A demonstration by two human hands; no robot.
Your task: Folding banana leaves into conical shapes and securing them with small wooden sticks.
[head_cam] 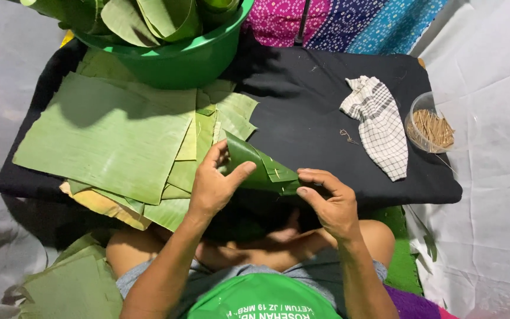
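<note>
A dark green banana leaf piece rolled into a cone [259,166] is held over the near edge of a black cloth-covered board [314,100]. My left hand [215,182] wraps the cone's wide end, thumb across its front. My right hand [328,202] pinches the narrow tip between thumb and fingers. Just to the left lies a stack of flat cut banana leaves [110,139].
A green plastic basin [178,62] with rolled leaves stands at the back left. A white checked cloth [380,124] and a clear round container of small wooden sticks [433,125] lie at the right. More leaves [75,283] rest on the floor by my left knee.
</note>
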